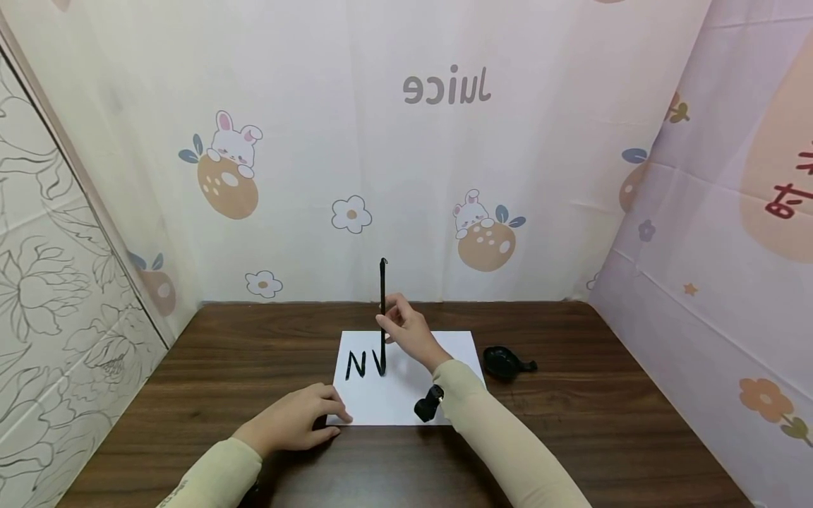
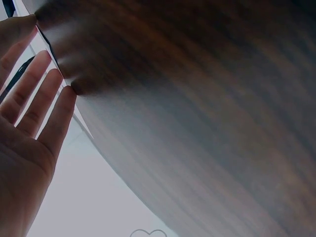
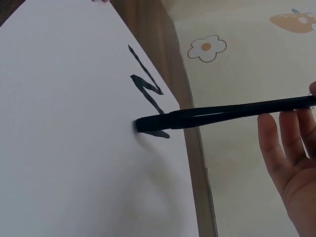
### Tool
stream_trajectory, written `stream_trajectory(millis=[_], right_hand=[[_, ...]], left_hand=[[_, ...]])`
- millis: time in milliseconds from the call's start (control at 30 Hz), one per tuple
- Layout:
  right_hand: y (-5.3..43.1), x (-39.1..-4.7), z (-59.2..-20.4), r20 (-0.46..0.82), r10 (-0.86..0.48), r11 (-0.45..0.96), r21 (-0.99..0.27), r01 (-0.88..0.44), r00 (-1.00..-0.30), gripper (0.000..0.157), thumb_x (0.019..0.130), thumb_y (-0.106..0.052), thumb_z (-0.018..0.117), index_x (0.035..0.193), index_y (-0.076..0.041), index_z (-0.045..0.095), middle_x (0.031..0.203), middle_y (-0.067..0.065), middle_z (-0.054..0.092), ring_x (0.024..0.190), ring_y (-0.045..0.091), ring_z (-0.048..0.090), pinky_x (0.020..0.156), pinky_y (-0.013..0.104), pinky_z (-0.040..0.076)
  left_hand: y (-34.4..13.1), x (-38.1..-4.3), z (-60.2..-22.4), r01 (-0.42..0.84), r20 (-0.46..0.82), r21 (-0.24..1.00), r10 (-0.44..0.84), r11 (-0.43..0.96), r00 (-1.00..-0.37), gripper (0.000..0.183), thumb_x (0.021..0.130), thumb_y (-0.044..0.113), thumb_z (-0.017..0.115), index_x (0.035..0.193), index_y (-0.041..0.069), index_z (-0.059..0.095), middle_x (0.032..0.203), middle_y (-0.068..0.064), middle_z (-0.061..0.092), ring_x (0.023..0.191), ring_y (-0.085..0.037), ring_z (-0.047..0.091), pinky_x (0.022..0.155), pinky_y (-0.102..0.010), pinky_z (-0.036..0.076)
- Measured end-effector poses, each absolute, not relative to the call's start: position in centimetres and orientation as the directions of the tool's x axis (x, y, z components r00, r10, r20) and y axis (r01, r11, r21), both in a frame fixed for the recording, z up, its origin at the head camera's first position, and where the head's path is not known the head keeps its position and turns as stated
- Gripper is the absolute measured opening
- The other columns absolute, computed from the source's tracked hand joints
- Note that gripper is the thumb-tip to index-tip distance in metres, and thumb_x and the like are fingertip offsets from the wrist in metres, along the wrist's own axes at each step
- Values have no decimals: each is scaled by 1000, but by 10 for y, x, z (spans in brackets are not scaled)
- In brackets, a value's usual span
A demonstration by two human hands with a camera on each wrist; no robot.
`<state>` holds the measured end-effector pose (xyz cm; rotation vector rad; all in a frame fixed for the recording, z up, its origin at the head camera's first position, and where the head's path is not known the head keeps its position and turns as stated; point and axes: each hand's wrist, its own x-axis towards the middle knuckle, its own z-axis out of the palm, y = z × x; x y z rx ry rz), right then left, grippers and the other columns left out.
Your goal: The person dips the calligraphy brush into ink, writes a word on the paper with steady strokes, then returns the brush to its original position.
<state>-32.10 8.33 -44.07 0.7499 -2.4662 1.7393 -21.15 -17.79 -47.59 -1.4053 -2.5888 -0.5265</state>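
Note:
My right hand [image 1: 413,335] pinches a black writing brush [image 1: 383,289] by its shaft, above a white sheet of paper [image 1: 400,402]. The brush stands nearly upright, its tip touching the paper at the foot of a black stroke [image 1: 377,361]. To the left of that stroke is a black letter N [image 1: 356,365]. In the right wrist view the dark brush head [image 3: 153,123] meets the sheet. My left hand [image 1: 295,418] rests with its fingertips at the paper's near left corner, fingers spread and loosely bent; the left wrist view shows its palm side.
A small black dish [image 1: 502,363] with a short handle stands on the brown wooden table [image 1: 267,353], right of the paper. Printed curtains [image 1: 305,141] hang behind the table and along its sides. A small black camera [image 1: 429,403] sits at my right wrist.

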Motion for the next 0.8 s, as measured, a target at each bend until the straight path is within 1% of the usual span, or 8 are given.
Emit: stream_trajectory(millis=[167,267,367,433,533,700,800], right_hand=[[84,-320,-440,295,-380,259,-876,-407,-877,27,102,-27,61,124,-18,50,97,12,54,93,40,60,73,42,59],[84,-320,-438,282,-390,269,-876,-401,-877,28,102,-27,61,125,-16,50,97,11,54,93,39,60,72,40,59],[86,-320,-437,276,-389,271,-878,-395,-879,27,102,-27,60,125,-18,49,98,10,54,94,40,60,72,36,59],[86,-321,-436,278,-382,265,-881,-392,-882,24,103,-26,59,124,-22,50,98,10,54,94,40,59,71,35,59],[87,-323,-435,286,-367,254,-884,-392,-885,22,103,-25,59,123,-25,50,98,10,55,92,38,60,70,34,59],[88,-324,-434,291,-354,245,-888,-388,-889,21,103,-25,59,122,-25,50,97,10,55,90,37,60,70,35,59],[88,-324,-434,286,-352,241,-892,-381,-891,21,103,-25,59,121,-25,50,97,10,55,92,39,60,70,35,59]], left_hand=[[-178,-212,-477,838,297,226,784,497,-545,15,88,18,76,103,23,76,104,10,60,95,-5,57,81,-25,51],[-179,-213,-479,841,300,221,786,494,-541,15,88,19,76,103,23,76,104,10,60,95,-5,57,81,-25,51],[-179,-214,-480,844,305,216,788,491,-536,15,88,19,77,102,23,76,104,10,60,95,-5,57,81,-25,51],[-180,-214,-480,845,306,212,788,490,-534,15,88,20,77,102,23,76,104,11,60,95,-5,57,81,-25,51],[-180,-214,-481,843,300,211,788,494,-537,15,88,20,76,103,24,76,104,11,60,95,-5,57,81,-25,51],[-179,-214,-480,838,292,221,786,500,-545,15,89,19,76,103,23,76,104,10,61,95,-5,57,82,-25,51],[-179,-214,-480,838,293,221,786,498,-544,15,88,19,76,103,23,76,104,10,61,95,-5,57,82,-26,51]])
